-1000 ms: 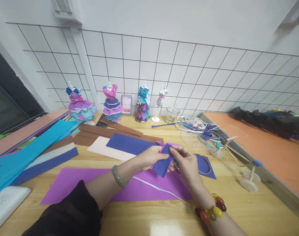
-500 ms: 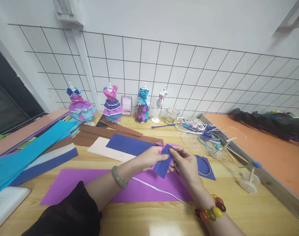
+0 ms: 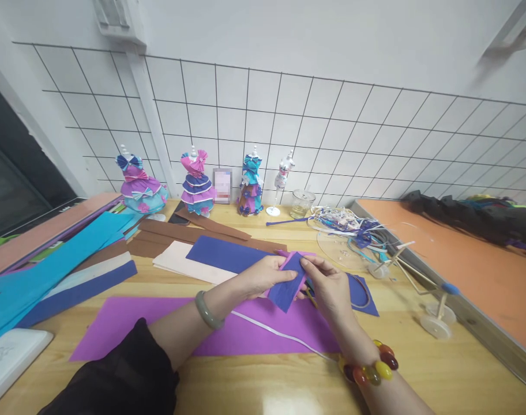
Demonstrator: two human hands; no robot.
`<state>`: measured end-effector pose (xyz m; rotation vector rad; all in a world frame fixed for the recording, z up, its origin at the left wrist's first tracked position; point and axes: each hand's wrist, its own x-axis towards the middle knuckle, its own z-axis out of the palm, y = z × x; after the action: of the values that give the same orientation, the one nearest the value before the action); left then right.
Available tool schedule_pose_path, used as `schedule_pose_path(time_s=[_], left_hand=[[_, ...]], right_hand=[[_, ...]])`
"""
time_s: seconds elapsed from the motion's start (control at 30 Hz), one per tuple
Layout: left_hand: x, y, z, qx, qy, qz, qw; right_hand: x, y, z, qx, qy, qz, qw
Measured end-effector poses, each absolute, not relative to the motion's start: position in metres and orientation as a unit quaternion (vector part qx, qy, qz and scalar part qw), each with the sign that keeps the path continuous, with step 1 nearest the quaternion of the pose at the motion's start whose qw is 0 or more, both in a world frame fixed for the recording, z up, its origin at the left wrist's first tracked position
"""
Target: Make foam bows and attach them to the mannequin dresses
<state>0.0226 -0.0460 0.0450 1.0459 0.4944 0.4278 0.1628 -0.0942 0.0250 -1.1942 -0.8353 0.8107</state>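
Layered piece (image 3: pixel 284 293): showing blue with purple edging, being held over a purple sheet (image 3: pixel 228 340)
Long axis: slanting away, rightward
Left hand (image 3: pixel 268 276): gripping its left side
Right hand (image 3: pixel 331 286): pinching its far corner

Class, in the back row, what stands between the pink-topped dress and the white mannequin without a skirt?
In the head view, a small upright panel, its face blurred, and then a teal-topped dress stand between them.
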Motion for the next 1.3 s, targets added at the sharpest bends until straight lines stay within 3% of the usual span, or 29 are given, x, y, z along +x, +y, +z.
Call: schedule_pose_path(time_s=[0.93, 1.3], left_hand=[[0.021, -0.043, 0.04, 0.515, 0.21, 0.187, 0.81], [0.024, -0.044, 0.036, 0.525, 0.19, 0.189, 0.808]], right_hand=[[0.164, -0.094, 0.028, -0.525, -0.377, 0.348, 0.68], [0.16, -0.096, 0.025, -0.457, -0.362, 0.481, 0.655]])
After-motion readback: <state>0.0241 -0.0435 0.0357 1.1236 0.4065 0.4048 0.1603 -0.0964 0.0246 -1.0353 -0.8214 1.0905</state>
